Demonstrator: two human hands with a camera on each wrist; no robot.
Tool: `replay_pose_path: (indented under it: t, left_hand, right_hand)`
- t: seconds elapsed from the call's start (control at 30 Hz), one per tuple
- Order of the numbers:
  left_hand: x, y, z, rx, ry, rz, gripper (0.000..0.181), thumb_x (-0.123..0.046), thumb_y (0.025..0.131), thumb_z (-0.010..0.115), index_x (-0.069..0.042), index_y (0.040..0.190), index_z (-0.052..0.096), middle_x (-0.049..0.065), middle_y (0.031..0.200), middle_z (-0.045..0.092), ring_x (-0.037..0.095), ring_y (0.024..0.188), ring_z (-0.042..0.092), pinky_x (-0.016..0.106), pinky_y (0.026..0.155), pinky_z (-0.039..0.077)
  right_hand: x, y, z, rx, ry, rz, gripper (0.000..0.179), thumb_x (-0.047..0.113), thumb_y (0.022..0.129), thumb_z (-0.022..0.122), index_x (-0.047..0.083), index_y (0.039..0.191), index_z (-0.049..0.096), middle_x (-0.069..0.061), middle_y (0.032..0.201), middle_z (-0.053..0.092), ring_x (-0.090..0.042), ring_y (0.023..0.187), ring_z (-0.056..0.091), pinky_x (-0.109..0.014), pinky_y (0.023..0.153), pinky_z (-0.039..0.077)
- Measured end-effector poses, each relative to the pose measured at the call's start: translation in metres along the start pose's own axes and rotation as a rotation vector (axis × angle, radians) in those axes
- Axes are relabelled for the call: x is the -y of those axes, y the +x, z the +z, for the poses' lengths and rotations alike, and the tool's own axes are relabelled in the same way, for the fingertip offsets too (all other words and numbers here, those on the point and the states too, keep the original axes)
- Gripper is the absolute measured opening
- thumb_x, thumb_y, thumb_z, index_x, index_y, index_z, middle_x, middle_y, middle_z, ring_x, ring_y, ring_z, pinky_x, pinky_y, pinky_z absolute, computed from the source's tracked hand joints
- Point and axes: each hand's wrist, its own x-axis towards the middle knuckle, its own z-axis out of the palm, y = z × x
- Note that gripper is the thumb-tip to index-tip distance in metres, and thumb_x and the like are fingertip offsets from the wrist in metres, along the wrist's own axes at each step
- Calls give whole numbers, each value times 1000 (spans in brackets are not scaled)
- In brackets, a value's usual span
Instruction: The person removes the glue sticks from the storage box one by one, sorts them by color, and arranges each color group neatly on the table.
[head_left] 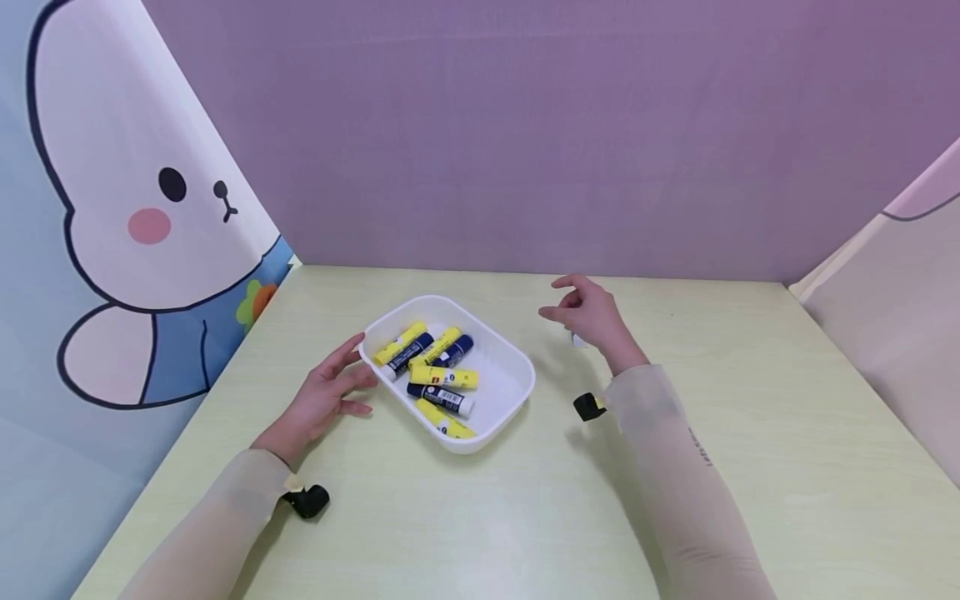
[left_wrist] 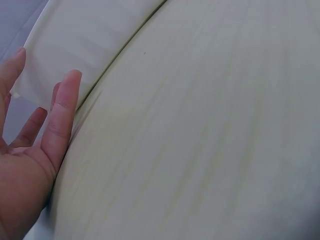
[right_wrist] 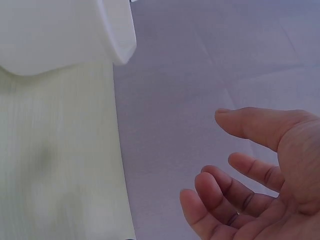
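Note:
A white plastic tray (head_left: 506, 375) stands on the table, with several glue sticks lying loose in it. Some, like the yellow glue stick (head_left: 450, 377), are yellow; others, such as the dark blue glue stick (head_left: 442, 399), have white ends. My left hand (head_left: 318, 408) is at the tray's left side, fingers loosely spread and fingertips at the rim. To the right of the tray, my right hand (head_left: 592, 315) hovers above the table, fingers loosely bent and holding nothing in the right wrist view. A small white-and-blue object (head_left: 577, 340) shows partly behind this hand; its kind is unclear.
The pale wooden table (head_left: 480, 517) ends at a purple cloth backdrop (head_left: 525, 150). A cartoon-printed cloth (head_left: 150, 275) hangs at the left and a pale cloth (head_left: 892, 317) at the right. Black wrist cameras (head_left: 306, 502) sit on both sleeves.

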Motion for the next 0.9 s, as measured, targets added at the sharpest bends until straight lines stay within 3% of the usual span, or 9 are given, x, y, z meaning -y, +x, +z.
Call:
replay_pose_path:
  t: [0.3, 0.57, 0.9]
  left_hand:
    - [-1, -1, 1, -1, 3, -4, 70, -27, 101, 62, -29, 159, 24, 12, 155, 29, 12, 99, 63, 31, 70, 62]
    - [-2, -2, 2, 2, 9, 4, 69, -27, 101, 61, -28, 160, 24, 13, 156, 29, 12, 99, 63, 31, 70, 62]
    - [-1, -1, 1, -1, -4, 2, 69, -27, 101, 62, -30, 159, 25, 12, 156, 29, 11, 98, 63, 31, 70, 62]
  right_hand:
    - [12, -3, 7, 10, -39, -40, 53, 24, 88, 76, 9, 135, 55, -11, 97, 62, -26, 81, 58, -32, 62, 51]
    - [24, -8, 14, 51, -85, -119, 51, 21, 87, 77, 7, 132, 57, -10, 94, 62, -27, 84, 59, -35, 71, 51]
    - [40, -17, 28, 118, -127, -127, 52, 23, 88, 77, 11, 134, 56, -9, 96, 61, -25, 85, 60, -34, 69, 53]
